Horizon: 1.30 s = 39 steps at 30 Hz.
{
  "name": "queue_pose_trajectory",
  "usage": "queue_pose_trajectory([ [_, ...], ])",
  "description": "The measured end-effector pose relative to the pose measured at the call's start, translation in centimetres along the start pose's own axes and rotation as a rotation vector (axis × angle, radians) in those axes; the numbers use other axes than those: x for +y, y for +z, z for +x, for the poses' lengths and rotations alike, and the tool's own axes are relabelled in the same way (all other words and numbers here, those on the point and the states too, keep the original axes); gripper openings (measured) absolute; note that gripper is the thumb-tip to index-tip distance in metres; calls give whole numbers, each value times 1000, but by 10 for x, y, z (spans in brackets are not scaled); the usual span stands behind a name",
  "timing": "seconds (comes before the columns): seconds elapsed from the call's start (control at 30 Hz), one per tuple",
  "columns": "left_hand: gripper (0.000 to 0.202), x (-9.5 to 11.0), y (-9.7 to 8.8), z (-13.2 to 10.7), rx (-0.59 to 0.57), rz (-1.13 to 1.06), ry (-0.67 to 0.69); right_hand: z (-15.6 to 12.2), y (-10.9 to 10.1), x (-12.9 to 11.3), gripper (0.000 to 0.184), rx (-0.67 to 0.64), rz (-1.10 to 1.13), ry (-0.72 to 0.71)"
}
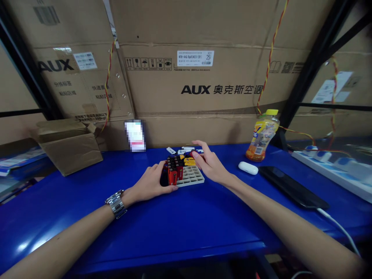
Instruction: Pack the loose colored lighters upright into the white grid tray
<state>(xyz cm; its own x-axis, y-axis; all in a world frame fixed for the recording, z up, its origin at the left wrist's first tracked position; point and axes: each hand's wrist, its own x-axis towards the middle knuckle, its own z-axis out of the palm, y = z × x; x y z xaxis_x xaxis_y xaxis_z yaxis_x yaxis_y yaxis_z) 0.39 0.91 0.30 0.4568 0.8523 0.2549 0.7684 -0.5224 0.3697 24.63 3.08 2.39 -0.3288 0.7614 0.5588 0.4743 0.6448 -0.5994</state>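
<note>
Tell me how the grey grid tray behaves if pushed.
The grey grid tray looks like thin plastic, so probably light, and may slide on the glossy table. The batteries packed at one end could tip if jolted.

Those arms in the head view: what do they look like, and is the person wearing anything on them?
Both arms are bare, with no sleeves, and neither the left hand nor the right hand wears a glove. A silver link-band wristwatch circles the left wrist; nothing shows on the right wrist.
</note>
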Motion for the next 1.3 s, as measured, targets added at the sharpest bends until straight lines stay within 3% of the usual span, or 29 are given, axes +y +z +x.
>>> queue_pose_trajectory([
  [0.1, 86, 0, 0, 0, -2, 1, -7, 2, 0, 0, 30, -16, 42, -9],
  [0.3, 85, -1, 0, 1, -10, -10, 10, 3, 1, -10, 13, 40, 30, -236],
  [0.47, 84, -1, 0, 1, -5, -20, 23, -1, 11, -14, 19, -84, 331, -42],
  [0.57, 83, -2, 1, 1, 4, -19, 20, -2, 16, -12, 19, -152, 363, -18],
  [0.8, 84, -2, 2, 1, 3, -28, 18, -5, 14, -10, 11, -264, 158, -132],
  [0.97, 83, -2, 1, 1, -4, -36, 25, 1, 7, -8, 29, -214, 75, -167],
  [1.1, 84, -1, 0, 0, 3, -32, 15, 12, -16, 20, 17, -142, -238, -93],
  [1.2, 88, 1, -2, 0, -6, -18, -6, 15, -34, 51, 19, -256, -536, -19],
  [1.3, 88, 2, -3, 0, -17, -19, -17, 15, -39, 71, 22, -347, -640, 6],
])
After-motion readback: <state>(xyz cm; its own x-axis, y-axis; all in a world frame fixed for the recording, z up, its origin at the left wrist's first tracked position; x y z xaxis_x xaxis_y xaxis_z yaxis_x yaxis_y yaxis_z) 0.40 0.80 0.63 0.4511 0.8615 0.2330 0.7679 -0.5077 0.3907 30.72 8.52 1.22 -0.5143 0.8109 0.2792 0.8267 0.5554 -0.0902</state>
